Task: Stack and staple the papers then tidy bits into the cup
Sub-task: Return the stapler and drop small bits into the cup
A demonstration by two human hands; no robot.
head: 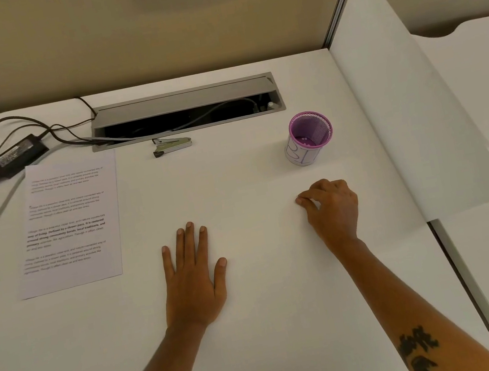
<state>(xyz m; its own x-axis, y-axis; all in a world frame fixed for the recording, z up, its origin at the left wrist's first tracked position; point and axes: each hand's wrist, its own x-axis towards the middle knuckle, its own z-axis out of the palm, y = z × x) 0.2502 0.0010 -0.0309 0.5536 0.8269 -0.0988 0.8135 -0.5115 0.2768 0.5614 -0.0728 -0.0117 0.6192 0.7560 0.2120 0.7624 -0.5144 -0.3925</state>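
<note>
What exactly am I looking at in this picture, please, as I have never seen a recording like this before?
There is no machine here: a person wears a camera on the head, so the single picture looks forward and down at their own two bare hands. The left hand lies flat and open on the white desk. The right hand rests with its fingers curled; whether it pinches anything is too small to tell. On the desk lie a printed sheet of paper at the left, a small stapler near the cable tray, and a purple mesh cup standing upright at the right.
</note>
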